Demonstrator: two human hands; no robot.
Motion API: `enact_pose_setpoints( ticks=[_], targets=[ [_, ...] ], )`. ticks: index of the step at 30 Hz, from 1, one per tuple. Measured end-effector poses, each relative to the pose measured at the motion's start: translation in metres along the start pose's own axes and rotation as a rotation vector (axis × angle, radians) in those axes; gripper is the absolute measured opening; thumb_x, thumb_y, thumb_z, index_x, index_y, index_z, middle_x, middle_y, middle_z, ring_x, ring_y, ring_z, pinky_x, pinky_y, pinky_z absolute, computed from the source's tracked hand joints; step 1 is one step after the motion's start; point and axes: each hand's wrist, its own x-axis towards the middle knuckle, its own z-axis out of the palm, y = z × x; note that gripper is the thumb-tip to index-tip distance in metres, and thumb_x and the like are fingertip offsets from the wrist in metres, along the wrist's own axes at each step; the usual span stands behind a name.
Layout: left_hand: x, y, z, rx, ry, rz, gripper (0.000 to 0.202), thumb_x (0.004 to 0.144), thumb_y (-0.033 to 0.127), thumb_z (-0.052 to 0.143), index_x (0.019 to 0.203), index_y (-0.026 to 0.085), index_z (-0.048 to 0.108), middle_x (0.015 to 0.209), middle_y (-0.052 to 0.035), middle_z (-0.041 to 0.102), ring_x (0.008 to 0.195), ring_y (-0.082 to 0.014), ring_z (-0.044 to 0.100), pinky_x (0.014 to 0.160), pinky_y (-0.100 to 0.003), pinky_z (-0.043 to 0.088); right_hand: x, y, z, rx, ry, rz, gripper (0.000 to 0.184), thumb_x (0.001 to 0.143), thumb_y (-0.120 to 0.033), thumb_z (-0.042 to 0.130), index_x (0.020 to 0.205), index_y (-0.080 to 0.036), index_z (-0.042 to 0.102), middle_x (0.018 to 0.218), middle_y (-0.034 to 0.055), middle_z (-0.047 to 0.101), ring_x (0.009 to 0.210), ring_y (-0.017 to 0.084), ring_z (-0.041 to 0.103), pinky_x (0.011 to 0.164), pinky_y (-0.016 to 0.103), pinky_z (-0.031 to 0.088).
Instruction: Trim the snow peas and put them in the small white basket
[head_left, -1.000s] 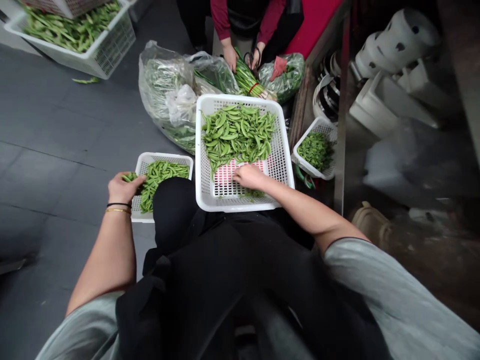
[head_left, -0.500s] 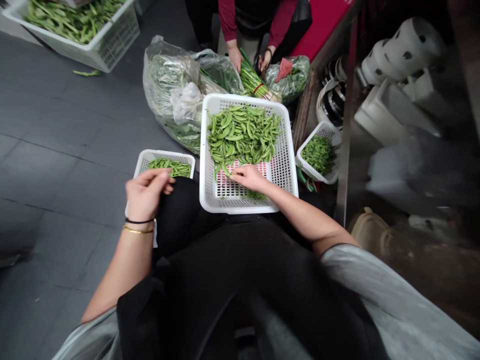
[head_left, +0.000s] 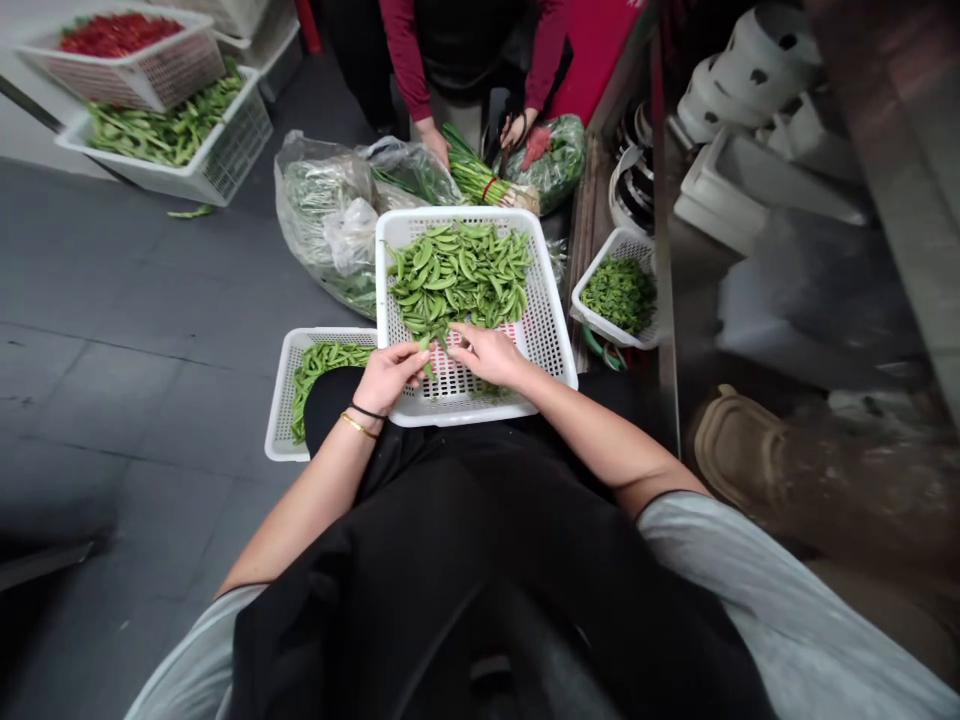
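A white perforated basket (head_left: 551, 350) rests on my lap, heaped with green pea pods (head_left: 461, 270) toward its far side. Over its near left corner, my left hand (head_left: 390, 378) pinches a pea pod (head_left: 428, 368) between thumb and fingertips. My right hand (head_left: 491, 357) is inside the basket at the near edge of the pile, its index finger and thumb apart, close to the pod in my left hand. Small green trimmings (head_left: 489, 390) lie on the basket floor below my right wrist. A smaller white basket (head_left: 281, 425) of pods (head_left: 330, 358) stands at my left, partly behind my knee.
Opposite me, a person's hands (head_left: 516, 128) hold dark scissors beside a bundle of green stalks (head_left: 487, 180). Plastic bags of greens (head_left: 322, 195) lie ahead. A basket of chopped greens (head_left: 619, 293) stands right, near a metal edge (head_left: 664, 250). Stacked baskets (head_left: 217, 180) are far left.
My left hand has moved right from above the small basket to the lap basket and now holds a pod. My right hand's fingers have spread apart. The view has shifted slightly.
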Motion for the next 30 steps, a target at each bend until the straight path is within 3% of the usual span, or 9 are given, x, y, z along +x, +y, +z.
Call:
enact_pose_setpoints(
  ticks=[3,6,10,13,19,22,24,27,30],
  targets=[
    [-0.021,0.009,0.0,-0.089,-0.207,-0.096,0.025,0.065,0.032,0.076,0.077,0.011,0.072,0.057,-0.0027,0.061,0.039,-0.0042,0.043,0.035,-0.016,0.033,-0.003,-0.008,-0.006,0.335,-0.02,-0.186,0.028,0.089,-0.034,0.049,0.104,-0.014,0.062,0.086,0.0038,0.068,0.074,0.012,0.059,0.07,0.023,0.042],
    [-0.034,0.015,0.001,-0.233,-0.283,-0.198,0.025,0.066,0.03,0.075,0.08,0.01,0.071,0.058,-0.0028,0.061,0.036,-0.0019,0.036,0.032,-0.015,0.027,-0.007,-0.016,-0.015,0.436,-0.061,-0.305,0.024,0.089,-0.033,0.049,0.083,-0.014,0.063,0.071,0.0004,0.064,0.065,0.01,0.055,0.064,0.021,0.038],
    [-0.041,0.014,0.005,-0.284,-0.331,-0.335,0.024,0.067,0.029,0.074,0.08,0.008,0.07,0.053,-0.0007,0.057,0.033,-0.002,0.036,0.029,-0.015,0.028,-0.014,-0.023,-0.03,0.179,-0.111,-0.374,0.024,0.088,-0.026,0.049,0.07,-0.014,0.061,0.068,0.0008,0.06,0.064,0.01,0.05,0.064,0.022,0.032],
    [-0.045,0.01,0.013,-0.3,-0.289,-0.33,0.023,0.067,0.028,0.075,0.078,0.008,0.068,0.055,-0.001,0.059,0.033,-0.0031,0.041,0.029,-0.015,0.033,-0.019,-0.03,-0.033,-0.006,-0.191,-0.286,0.024,0.088,-0.022,0.045,0.074,-0.015,0.063,0.069,0.0025,0.062,0.062,0.011,0.049,0.061,0.023,0.029],
    [-0.047,0.002,0.024,-0.421,-0.152,-0.232,0.025,0.064,0.027,0.078,0.071,0.011,0.06,0.052,-0.0006,0.06,0.041,-0.0094,0.056,0.042,-0.02,0.051,-0.034,-0.045,-0.016,-0.287,-0.025,-0.131,0.026,0.09,-0.027,0.041,0.091,-0.011,0.062,0.084,0.011,0.066,0.068,0.017,0.055,0.058,0.026,0.029],
    [-0.047,0.001,0.019,-0.412,-0.102,-0.183,0.025,0.066,0.026,0.077,0.074,0.01,0.06,0.052,-0.0007,0.06,0.045,-0.0106,0.059,0.045,-0.02,0.053,-0.039,-0.036,-0.018,-0.154,0.082,-0.17,0.03,0.093,-0.028,0.037,0.084,-0.013,0.061,0.081,0.0088,0.065,0.07,0.016,0.055,0.063,0.025,0.034],
    [-0.049,0.004,0.015,-0.353,-0.142,-0.161,0.025,0.067,0.026,0.076,0.078,0.008,0.062,0.054,-0.0013,0.062,0.042,-0.01,0.058,0.042,-0.019,0.052,-0.039,-0.027,-0.024,0.015,0.147,-0.192,0.026,0.092,-0.028,0.041,0.081,-0.014,0.061,0.079,0.0063,0.064,0.071,0.014,0.055,0.068,0.025,0.037],
    [-0.054,0.008,0.015,-0.302,-0.249,-0.145,0.025,0.069,0.027,0.074,0.081,0.008,0.065,0.062,-0.0027,0.064,0.04,-0.0092,0.057,0.039,-0.019,0.049,-0.036,-0.021,-0.032,0.247,0.129,-0.233,0.014,0.086,-0.027,0.054,0.083,-0.015,0.061,0.078,0.0025,0.064,0.069,0.012,0.055,0.068,0.023,0.039],
    [-0.059,0.012,0.017,-0.298,-0.317,-0.132,0.022,0.071,0.028,0.073,0.08,0.009,0.065,0.064,-0.0027,0.065,0.04,-0.0092,0.057,0.038,-0.019,0.049,-0.032,-0.022,-0.034,0.34,0.078,-0.29,0.011,0.084,-0.024,0.055,0.078,-0.016,0.06,0.073,0.0001,0.061,0.065,0.01,0.052,0.064,0.021,0.038]
  ],
)
